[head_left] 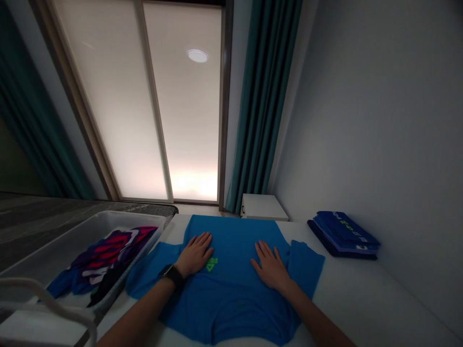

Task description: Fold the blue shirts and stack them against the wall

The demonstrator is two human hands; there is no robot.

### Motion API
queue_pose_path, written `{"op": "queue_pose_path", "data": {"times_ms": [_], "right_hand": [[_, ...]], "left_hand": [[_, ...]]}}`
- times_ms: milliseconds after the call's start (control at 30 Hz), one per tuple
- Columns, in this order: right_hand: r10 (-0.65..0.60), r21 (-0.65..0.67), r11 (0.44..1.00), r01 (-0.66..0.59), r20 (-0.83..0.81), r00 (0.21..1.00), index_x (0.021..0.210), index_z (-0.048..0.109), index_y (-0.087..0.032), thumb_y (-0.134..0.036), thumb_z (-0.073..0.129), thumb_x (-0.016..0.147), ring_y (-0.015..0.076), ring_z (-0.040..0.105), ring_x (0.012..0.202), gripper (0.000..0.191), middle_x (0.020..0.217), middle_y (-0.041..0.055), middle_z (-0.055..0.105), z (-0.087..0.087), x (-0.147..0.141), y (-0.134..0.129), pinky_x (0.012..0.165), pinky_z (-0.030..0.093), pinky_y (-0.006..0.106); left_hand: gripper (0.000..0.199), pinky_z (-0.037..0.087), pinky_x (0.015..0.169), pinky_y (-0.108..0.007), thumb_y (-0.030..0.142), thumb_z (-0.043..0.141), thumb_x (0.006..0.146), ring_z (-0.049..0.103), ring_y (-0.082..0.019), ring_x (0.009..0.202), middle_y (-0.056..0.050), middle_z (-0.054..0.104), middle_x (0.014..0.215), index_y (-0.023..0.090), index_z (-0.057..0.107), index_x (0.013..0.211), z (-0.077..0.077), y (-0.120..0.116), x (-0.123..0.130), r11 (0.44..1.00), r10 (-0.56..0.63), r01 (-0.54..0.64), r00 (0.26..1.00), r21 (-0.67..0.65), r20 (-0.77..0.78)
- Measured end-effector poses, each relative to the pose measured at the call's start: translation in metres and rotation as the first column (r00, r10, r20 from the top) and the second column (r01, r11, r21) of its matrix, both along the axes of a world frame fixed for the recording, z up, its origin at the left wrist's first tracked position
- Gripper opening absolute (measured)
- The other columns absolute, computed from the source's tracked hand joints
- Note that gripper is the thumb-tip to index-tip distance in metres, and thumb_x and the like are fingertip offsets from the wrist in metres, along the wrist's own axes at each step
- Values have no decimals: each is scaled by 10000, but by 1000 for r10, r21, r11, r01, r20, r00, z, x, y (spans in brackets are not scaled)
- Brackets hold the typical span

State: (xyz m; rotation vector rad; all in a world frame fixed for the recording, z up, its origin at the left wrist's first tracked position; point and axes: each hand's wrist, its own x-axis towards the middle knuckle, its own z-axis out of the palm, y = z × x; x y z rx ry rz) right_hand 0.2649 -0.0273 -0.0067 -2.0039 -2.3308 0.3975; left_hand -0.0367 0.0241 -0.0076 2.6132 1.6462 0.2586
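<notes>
A blue T-shirt (pixel 235 279) lies spread on the white table, its neckline toward me and its hem at the far side. Small green lettering shows on its chest. My left hand (pixel 195 253) rests flat on the shirt beside that print, fingers stretched out; a dark watch (pixel 171 274) is on that wrist. My right hand (pixel 269 267) lies flat on the other half of the shirt, near the right sleeve, with its fingers spread. Neither hand grips the cloth.
A translucent plastic bin (pixel 144 219) on the left holds rumpled clothes (pixel 112 250). Folded blue garments (pixel 343 233) are stacked at the right by the wall. Beyond the table stands a white cabinet (pixel 264 206). A pale curved bar (pixel 47 294) crosses the lower left.
</notes>
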Motion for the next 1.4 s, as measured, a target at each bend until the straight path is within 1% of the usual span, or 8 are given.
{"op": "queue_pose_path", "data": {"times_ms": [133, 333, 500, 733, 900, 1100, 1267, 1400], "right_hand": [[-3, 39, 999, 3, -9, 1000, 1530, 115, -184, -667, 67, 924, 219, 17, 1468, 777, 1597, 32, 45, -2, -12, -24, 1186, -10, 474], [-4, 64, 998, 5, -15, 1000, 1523, 193, -155, -649, 97, 929, 237, 77, 1466, 778, 1588, 38, 129, 1, -32, -54, 1198, 24, 440], [2, 78, 997, -1, -22, 1000, 1520, 204, -140, -627, 94, 937, 237, 86, 1466, 768, 1588, 38, 131, 2, -36, -63, 1195, 3, 433], [-35, 87, 996, 37, -20, 999, 1523, 179, -155, -659, 128, 927, 236, 64, 1468, 782, 1586, 33, 110, -2, -36, -51, 1187, -21, 482], [38, 111, 993, -29, -78, 996, 1516, 221, -160, -607, 112, 957, 214, 119, 1463, 724, 1580, 24, 168, 6, -33, -57, 1202, 39, 444], [174, 121, 980, -160, -114, 978, 1504, 275, -195, -564, 161, 976, 218, 173, 1452, 653, 1571, 0, 214, 8, -28, -87, 1204, 106, 414], [170, 98, 982, -161, -93, 981, 1523, 182, -232, -614, 211, 951, 249, 95, 1465, 688, 1586, -15, 115, 4, -30, -104, 1196, -7, 476], [163, 66, 985, -158, -73, 984, 1527, 143, -263, -628, 215, 940, 253, 51, 1468, 695, 1592, -21, 83, 7, -30, -99, 1184, -29, 500]], "left_hand": [[577, 200, 1173, -472, 471, 270, 990, 274, -244, 1427, -90, 335, 1530, 158, 369, 1465, 6, -20, 8, 1000, 24, -24, 1000, -15, -7], [582, 212, 1172, -473, 533, 250, 991, 269, -235, 1429, -62, 309, 1545, 238, 314, 1489, 5, -61, 39, 987, -151, 156, 984, -46, 97], [581, 203, 1171, -501, 546, 262, 986, 261, -247, 1432, -47, 274, 1559, 273, 277, 1499, 1, -61, 32, 969, -236, 242, 967, -52, 96], [577, 242, 1150, -525, 530, 265, 991, 281, -272, 1423, -82, 283, 1554, 249, 296, 1495, 3, -70, 26, 989, -149, 148, 984, 20, 101], [568, 227, 1162, -502, 511, 334, 986, 275, -269, 1425, -42, 256, 1567, 310, 234, 1507, 10, -91, 25, 954, -299, 300, 949, 4, 96], [688, 215, 1161, -521, 572, 414, 936, 269, -292, 1425, -55, 239, 1573, 309, 170, 1522, 20, -111, 22, 906, -413, 418, 907, -70, 80], [802, 169, 1157, -563, 637, 481, 873, 207, -324, 1440, -59, 180, 1587, 317, 141, 1525, 24, -115, 13, 890, -434, 437, 899, -131, 56], [810, 135, 1158, -569, 652, 482, 864, 205, -332, 1439, -62, 189, 1585, 326, 140, 1523, 27, -111, 11, 883, -444, 450, 893, -136, 73]]}}
